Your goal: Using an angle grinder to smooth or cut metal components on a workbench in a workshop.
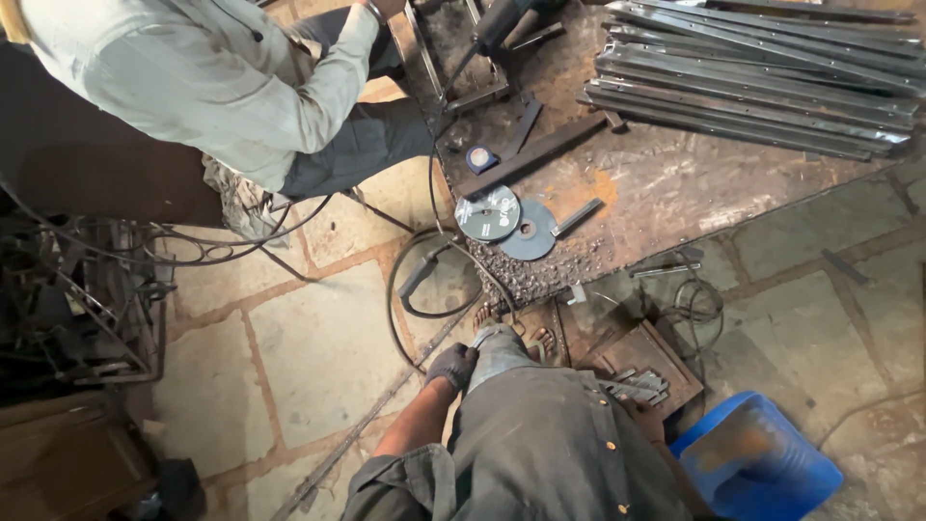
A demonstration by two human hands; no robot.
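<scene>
- The left hand (451, 365), in a dark glove, is curled narrow against the person's own knee and trouser leg (499, 349); it seems to grip or press the cloth, holding no tool that I can see. The right hand is out of sight behind the body, so I cannot tell its state.
- A black cable (417, 299) loops on the stone floor just beside that hand and runs up toward the grinder (502, 21) at the far edge of the rusty steel plate (666, 183). A foot shifting here could catch it and drag the tool.
- Two cutting discs (488, 213) lie at the plate's near edge, above a heap of metal swarf (526, 275); a knock could send them off, and the sandalled toes (485, 314) sit close to those sharp chips.
- The co-worker's sleeve (328, 68) hangs near the grinder, a snag risk.
- Stacked steel bars (762, 82) fill the far right corner, well apart.
</scene>
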